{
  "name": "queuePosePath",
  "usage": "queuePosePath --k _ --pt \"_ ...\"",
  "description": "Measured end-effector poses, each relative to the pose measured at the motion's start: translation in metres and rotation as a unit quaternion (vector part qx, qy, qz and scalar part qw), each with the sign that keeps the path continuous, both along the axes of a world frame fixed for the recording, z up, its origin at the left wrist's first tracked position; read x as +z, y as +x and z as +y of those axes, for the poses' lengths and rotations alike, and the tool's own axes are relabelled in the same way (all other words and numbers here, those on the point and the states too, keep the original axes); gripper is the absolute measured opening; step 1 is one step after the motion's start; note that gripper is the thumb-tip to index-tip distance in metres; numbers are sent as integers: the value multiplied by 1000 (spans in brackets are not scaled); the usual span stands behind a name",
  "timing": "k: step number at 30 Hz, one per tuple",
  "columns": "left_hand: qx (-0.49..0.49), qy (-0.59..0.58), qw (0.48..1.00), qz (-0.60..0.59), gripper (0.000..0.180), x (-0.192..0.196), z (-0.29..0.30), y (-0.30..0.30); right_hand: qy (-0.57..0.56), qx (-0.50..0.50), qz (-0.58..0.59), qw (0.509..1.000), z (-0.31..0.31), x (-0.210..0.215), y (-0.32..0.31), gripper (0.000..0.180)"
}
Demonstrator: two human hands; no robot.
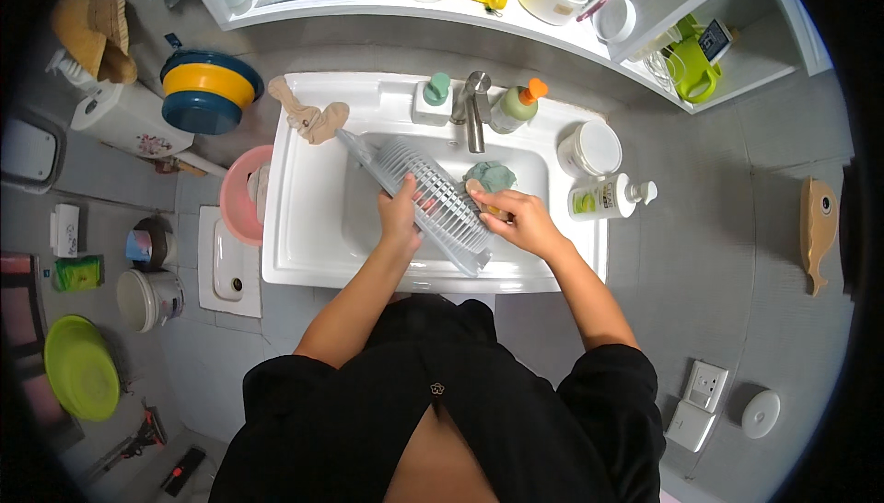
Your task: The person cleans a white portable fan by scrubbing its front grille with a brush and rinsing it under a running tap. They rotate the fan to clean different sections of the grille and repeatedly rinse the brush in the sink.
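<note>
Could drop the tilted grey basket [451, 195] over the white sink [354, 213] in the middle of the frame if too slippery, with the left hand [399, 218] gripping its side and the right hand [523, 219] curled by its slots, hard to tell on what.

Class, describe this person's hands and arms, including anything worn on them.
The left hand and right hand are bare, without gloves. Both forearms are uncovered, with no watch or bracelet visible. Loose black sleeves end near the elbows.
</note>
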State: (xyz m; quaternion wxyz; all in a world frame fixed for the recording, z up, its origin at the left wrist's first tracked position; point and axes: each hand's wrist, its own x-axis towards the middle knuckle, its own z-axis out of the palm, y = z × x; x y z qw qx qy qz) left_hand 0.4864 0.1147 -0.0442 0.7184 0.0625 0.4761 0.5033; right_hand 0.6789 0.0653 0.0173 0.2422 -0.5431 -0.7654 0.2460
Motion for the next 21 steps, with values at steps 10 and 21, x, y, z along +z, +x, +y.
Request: queuePosePath --k 10,21 --pt "-10 -17 999 35 28 1 3 8 -16 58 -21 998 9 11 17 47" --pt "19 -13 993 113 28 0 -11 37 -57 84 1 995 22 4 45 42"
